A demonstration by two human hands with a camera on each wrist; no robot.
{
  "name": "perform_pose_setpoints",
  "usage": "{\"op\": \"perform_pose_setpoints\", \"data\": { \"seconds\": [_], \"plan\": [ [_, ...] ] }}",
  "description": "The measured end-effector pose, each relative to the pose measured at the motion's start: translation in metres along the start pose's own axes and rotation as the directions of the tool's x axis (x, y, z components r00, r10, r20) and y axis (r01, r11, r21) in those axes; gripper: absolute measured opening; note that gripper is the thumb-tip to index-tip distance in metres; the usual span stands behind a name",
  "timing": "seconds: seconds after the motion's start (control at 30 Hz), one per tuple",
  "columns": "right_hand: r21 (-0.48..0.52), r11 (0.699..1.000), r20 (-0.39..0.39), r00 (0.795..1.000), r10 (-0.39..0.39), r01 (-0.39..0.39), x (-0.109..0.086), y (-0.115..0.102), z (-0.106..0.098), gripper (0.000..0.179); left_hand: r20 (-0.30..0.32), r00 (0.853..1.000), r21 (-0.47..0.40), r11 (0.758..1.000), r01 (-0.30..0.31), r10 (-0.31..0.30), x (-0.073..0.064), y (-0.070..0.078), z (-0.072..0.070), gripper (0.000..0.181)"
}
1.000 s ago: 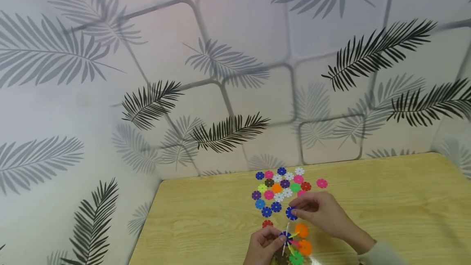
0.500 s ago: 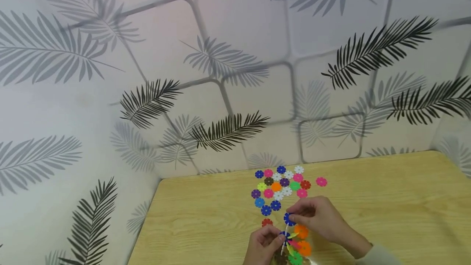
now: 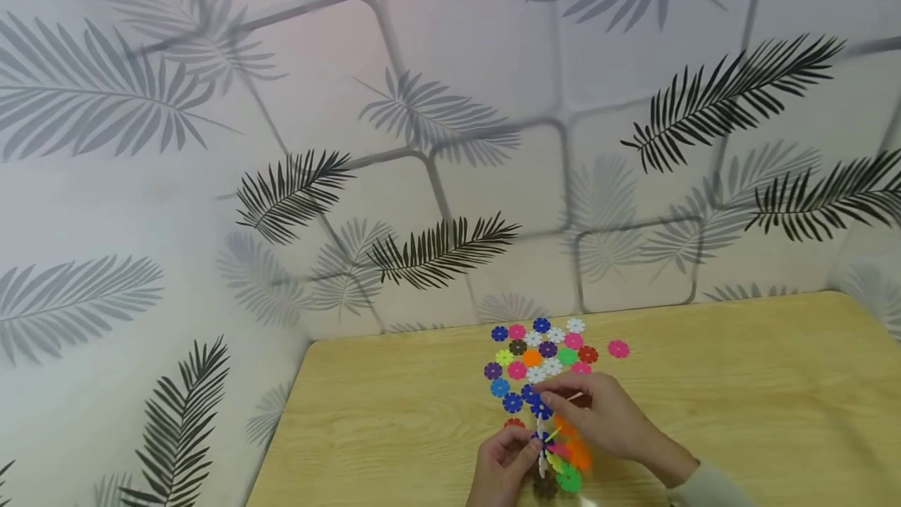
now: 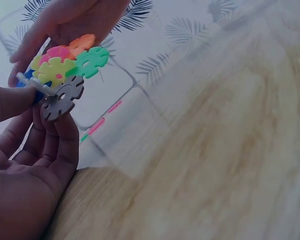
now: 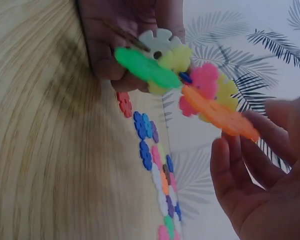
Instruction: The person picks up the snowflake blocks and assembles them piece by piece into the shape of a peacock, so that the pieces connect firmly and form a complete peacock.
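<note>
My left hand [image 3: 498,464] pinches a cluster of interlocked flower-shaped slotted discs at its blue disc. Attached in that cluster are a green disc [image 3: 568,479], a brown disc [image 4: 62,101], a yellow disc [image 4: 56,72], a pink disc [image 5: 205,82], an orange disc [image 5: 215,112] and a white disc [image 5: 161,42]. Just above it my right hand [image 3: 601,417] pinches another blue disc [image 3: 541,408] against the upper end of the white disc, seen edge-on in the head view. Whether their slots are engaged I cannot tell. In the right wrist view, the cluster hides that pinch.
Several loose discs [image 3: 531,357] in mixed colours lie beyond the hands on the wooden table [image 3: 394,405]. One pink disc [image 3: 619,349] sits apart at the right, and a red disc [image 3: 515,424] is near my left hand. The leaf-patterned wall [image 3: 493,178] borders the table's back.
My right hand has brought its blue disc down and left to the white disc. The cluster has turned a little in my left hand, which stays in about the same place.
</note>
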State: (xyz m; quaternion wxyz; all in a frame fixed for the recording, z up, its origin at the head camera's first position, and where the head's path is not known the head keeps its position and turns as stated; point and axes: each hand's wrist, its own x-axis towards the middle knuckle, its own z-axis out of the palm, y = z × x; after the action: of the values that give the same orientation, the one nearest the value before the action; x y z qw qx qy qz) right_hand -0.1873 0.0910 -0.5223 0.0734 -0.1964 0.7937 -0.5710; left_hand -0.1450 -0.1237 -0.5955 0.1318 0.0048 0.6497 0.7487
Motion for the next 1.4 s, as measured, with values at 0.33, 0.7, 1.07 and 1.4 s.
{"op": "perform_pose_setpoints", "data": {
  "seconds": [0.33, 0.7, 1.07, 1.4],
  "plan": [
    [-0.014, 0.996, -0.006, 0.996, 0.092, -0.092, 0.011, 0.037, 0.009, 0.03, 0.081, 0.996, -0.319, 0.946, 0.05, -0.025, -0.006, 0.003, -0.002, 0.041],
    [-0.382, 0.924, 0.034, 0.999, -0.005, 0.017, 0.0, 0.048, 0.04, 0.049, -0.017, 0.995, -0.441, 0.894, 0.076, -0.093, -0.004, 0.002, -0.004, 0.037],
    [-0.465, 0.885, 0.017, 1.0, -0.006, 0.013, -0.006, 0.036, 0.047, 0.066, -0.021, 0.999, -0.462, 0.887, 0.015, -0.028, -0.005, 0.002, -0.003, 0.027],
    [-0.273, 0.959, 0.199, 0.98, -0.023, 0.078, -0.012, 0.04, 0.031, 0.018, -0.011, 0.999, -0.449, 0.892, 0.043, -0.054, -0.004, 0.0, -0.002, 0.035]
  ]
}}
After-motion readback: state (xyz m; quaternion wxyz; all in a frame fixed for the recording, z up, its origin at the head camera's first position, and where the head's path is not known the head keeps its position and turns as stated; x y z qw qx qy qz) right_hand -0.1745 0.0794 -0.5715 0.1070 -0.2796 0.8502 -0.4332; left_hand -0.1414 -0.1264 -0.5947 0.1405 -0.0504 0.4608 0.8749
